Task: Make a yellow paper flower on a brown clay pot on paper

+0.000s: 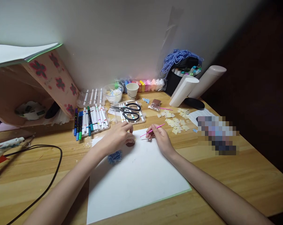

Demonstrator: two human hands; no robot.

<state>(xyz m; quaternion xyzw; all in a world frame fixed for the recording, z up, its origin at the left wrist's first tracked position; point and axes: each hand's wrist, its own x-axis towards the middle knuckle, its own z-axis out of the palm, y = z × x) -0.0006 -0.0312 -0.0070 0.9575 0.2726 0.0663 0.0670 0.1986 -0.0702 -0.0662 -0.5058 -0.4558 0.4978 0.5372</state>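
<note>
A white sheet of paper lies on the wooden table under both hands. Between the fingers of my right hand is a thin pink stick-like tool, its tip pointing left over the sheet. My left hand is curled down at the sheet's upper left, with fingers bent together. A small dark brown patch shows under those fingertips; I cannot make out what it is. Just below the left hand, a tangled clump of blue yarn rests on the paper.
Black-handled scissors lie on a marker case behind my left hand. Markers, a clear bowl and a paper cup stand nearby. Pale paper scraps spread at right. A glue gun with a black cord lies left.
</note>
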